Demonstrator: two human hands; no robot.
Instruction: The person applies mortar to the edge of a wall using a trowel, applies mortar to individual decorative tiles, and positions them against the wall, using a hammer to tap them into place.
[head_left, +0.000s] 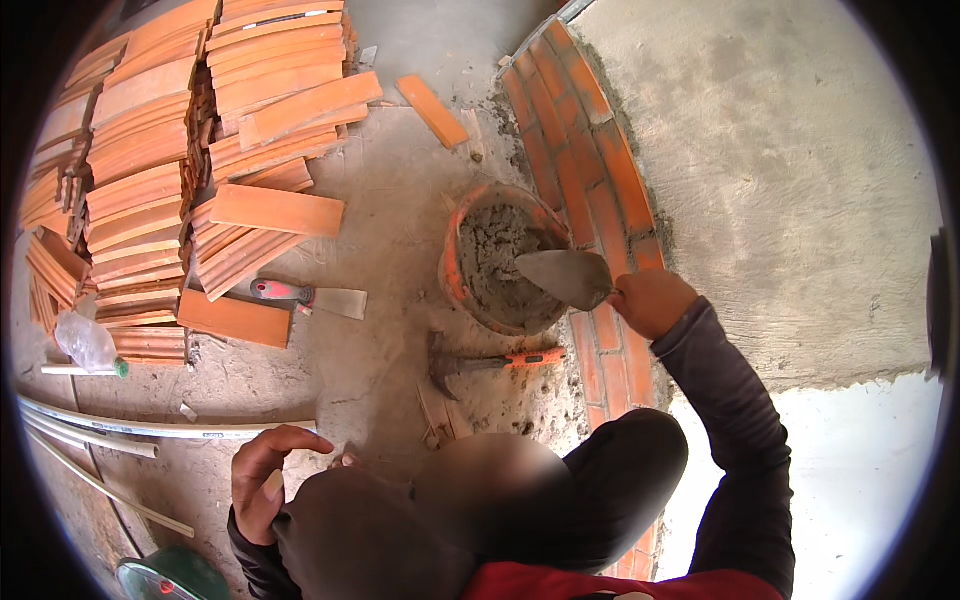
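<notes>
My right hand (655, 302) is closed around the handle of a trowel (568, 278). Its grey blade hangs over the right side of an orange bucket (452, 268), whose inside is filled with wet grey mortar (492, 250). Beside my knee, my left hand (262, 480) is empty, its index finger bent forward and apart from the thumb. On the floor just below the bucket lies a hammer (440, 366) with an orange and black handle. A putty knife (338, 301) with a pink and grey handle rests further left.
Stacks of orange brick tiles (140, 180) fill the upper left; one loose tile (432, 110) lies apart. Brick tiles (590, 150) line the wall base on the right. White pipes (170, 428), a plastic bottle (86, 342) and a green container (175, 575) are at left.
</notes>
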